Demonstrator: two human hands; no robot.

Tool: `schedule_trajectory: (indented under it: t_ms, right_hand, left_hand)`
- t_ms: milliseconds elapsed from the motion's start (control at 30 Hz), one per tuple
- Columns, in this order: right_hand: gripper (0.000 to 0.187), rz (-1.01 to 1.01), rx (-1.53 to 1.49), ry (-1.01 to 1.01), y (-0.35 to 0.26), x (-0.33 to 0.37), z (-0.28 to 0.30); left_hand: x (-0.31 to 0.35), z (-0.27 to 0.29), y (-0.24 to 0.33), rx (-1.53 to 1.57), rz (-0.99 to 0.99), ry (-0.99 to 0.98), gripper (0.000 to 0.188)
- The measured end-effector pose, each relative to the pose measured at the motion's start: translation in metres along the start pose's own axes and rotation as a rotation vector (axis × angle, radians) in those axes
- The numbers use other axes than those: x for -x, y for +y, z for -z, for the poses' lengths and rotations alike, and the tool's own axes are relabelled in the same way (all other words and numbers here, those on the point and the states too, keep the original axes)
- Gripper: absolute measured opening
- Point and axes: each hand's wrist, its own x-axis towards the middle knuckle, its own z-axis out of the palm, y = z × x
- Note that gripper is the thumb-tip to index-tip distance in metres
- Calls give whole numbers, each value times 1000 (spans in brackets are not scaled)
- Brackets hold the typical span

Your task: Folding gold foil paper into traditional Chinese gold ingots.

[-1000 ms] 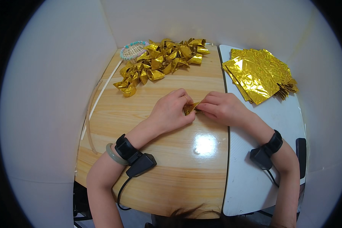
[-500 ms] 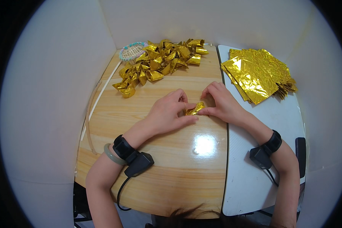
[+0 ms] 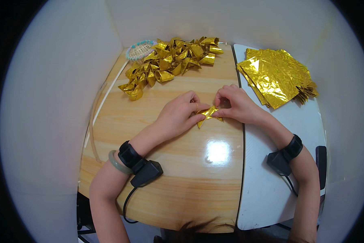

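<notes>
A small piece of folded gold foil paper (image 3: 208,113) is held between my two hands just above the wooden table (image 3: 169,162). My left hand (image 3: 182,110) pinches its left side between thumb and fingers. On its right side, my right hand (image 3: 235,105) grips it with the thumb in front and fingertips behind. A pointed corner of the foil sticks out toward me below the left thumb. The fingers cover part of both ends.
A heap of folded gold foil pieces (image 3: 165,62) lies at the back left, beside a small round woven item with a beaded rim (image 3: 140,50). At the back right, a stack of flat gold foil sheets (image 3: 273,77) rests on a white board (image 3: 271,190). Pale walls enclose the table.
The foil now shows a spread shape with pointed corners, where before it was compact and mostly covered. My left thumb has moved up onto it; both hands still hold it.
</notes>
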Motion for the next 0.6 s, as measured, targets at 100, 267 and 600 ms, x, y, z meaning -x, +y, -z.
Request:
schedule_trajectory:
  t_ms: [100, 267, 600]
  right_hand:
    - [28, -92, 17, -42, -7, -3, -2]
    - [25, -374, -611, -143, 3, -4, -2]
    - [26, -71, -82, -15, 5, 2, -3]
  left_hand:
    - [-2, 2, 0, -28, -9, -45, 26]
    - [-1, -2, -3, 10, -15, -40, 24]
    - [-1, -4, 0, 50, 83, -19, 32]
